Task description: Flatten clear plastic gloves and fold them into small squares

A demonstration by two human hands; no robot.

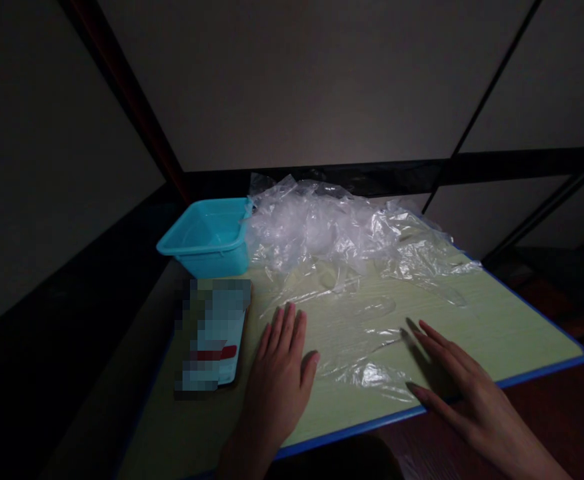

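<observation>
My left hand (285,373) lies palm down near the table's front, fingers stretched out and thumb apart, holding nothing. It is at the left side of a clear disposable plastic glove (372,377) that is spread flat on the table. My right hand (465,387) hovers by the front edge, to the right of that glove, with its thumb and fingers apart and nothing between them. Farther back is a crumpled heap of clear plastic gloves (317,227), some with finger shapes showing at the heap's right side.
A turquoise plastic basin (205,250) stands at the back left, touching the heap. In front of it lies a phone-like flat object (222,333), partly blurred out. The pale yellow table (512,327) has a blue edge, and light panels rise behind it.
</observation>
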